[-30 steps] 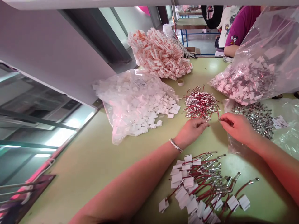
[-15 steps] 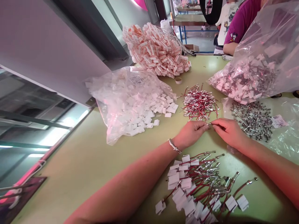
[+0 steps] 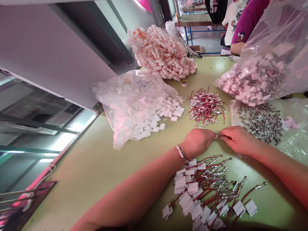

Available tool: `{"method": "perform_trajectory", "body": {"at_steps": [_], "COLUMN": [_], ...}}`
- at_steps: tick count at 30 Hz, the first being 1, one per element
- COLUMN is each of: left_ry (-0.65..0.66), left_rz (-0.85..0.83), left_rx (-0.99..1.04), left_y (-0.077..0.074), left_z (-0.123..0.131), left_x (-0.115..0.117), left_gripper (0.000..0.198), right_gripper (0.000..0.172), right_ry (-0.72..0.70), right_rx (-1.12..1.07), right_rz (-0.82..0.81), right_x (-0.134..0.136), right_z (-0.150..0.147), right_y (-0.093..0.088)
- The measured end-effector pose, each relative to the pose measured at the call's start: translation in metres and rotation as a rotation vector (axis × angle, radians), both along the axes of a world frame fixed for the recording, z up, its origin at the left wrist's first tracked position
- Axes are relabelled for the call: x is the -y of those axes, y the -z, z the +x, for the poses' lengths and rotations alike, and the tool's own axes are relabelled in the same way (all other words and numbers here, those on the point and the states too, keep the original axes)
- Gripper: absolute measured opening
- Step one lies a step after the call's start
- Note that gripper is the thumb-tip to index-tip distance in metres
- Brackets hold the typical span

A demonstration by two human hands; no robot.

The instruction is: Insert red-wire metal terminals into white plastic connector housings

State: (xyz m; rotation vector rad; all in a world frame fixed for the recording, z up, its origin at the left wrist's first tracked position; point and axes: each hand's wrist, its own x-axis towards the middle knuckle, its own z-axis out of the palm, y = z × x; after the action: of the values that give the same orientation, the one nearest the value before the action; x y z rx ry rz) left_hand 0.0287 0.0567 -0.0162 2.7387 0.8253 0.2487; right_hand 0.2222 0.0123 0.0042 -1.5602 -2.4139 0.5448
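Note:
My left hand [image 3: 198,141], a bracelet [image 3: 182,153] at its wrist, is closed in a pinch. My right hand [image 3: 237,138] is pinched too, its fingertips meeting the left ones. A small shiny metal piece [image 3: 217,136] shows between them; the fingers hide most of it. Just beyond lies a pile of short red wires with metal terminals [image 3: 205,107]. Right of it are many small glass fuses with metal caps [image 3: 262,123]. Nearest me spreads a heap of red wires [image 3: 209,195] with white plastic housings [image 3: 185,202] on one end and fuses on several others.
A clear bag of white plastic housings [image 3: 141,106] lies open at left. Behind it rises a stack of white and orange connectors [image 3: 163,53], near a tape roll [image 3: 184,83]. A filled clear bag [image 3: 260,73] stands at right. Across the table is a person in a purple sleeve [image 3: 250,22].
Both hands have come slightly nearer to me, still joined at the fingertips. My left hand has turned so that its back shows more. The piles look the same.

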Motion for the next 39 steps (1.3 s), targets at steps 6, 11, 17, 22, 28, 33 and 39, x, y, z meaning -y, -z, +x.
{"method": "perform_trajectory", "body": {"at_steps": [6, 11, 17, 22, 28, 33, 39], "left_ry": [0.090, -0.315, -0.323, -0.246, -0.289, -0.334, -0.468], "left_rz": [-0.097, 0.025, 0.125, 0.163, 0.014, -0.247, -0.600], "left_rx": [0.314, 0.368, 0.137, 0.211, 0.702, 1.012, 1.021], "left_y": [-0.019, -0.012, 0.004, 0.008, 0.003, -0.013, -0.030], "left_z": [-0.010, 0.002, 0.019, 0.013, 0.010, 0.006, -0.001], "left_x": [-0.032, -0.050, -0.045, -0.053, -0.057, -0.057, -0.051], "left_gripper": [0.023, 0.019, 0.024, 0.024, 0.012, 0.006, 0.007], "right_gripper": [0.026, 0.026, 0.025, 0.024, 0.025, 0.021, 0.021], "right_ry": [-0.015, -0.035, 0.534, 0.461, 0.459, 0.428, 0.534], "right_rx": [-0.013, 0.005, 0.411, 0.491, 0.518, 0.614, 0.502], "right_rz": [0.017, 0.059, 0.226, 0.114, 0.083, 0.061, 0.135], "right_x": [0.002, -0.001, -0.024, -0.037, -0.040, -0.036, -0.030], "right_z": [-0.001, 0.008, 0.060, 0.079, 0.072, 0.067, 0.060], "right_y": [-0.004, -0.020, -0.018, -0.003, -0.001, -0.006, -0.017]}}
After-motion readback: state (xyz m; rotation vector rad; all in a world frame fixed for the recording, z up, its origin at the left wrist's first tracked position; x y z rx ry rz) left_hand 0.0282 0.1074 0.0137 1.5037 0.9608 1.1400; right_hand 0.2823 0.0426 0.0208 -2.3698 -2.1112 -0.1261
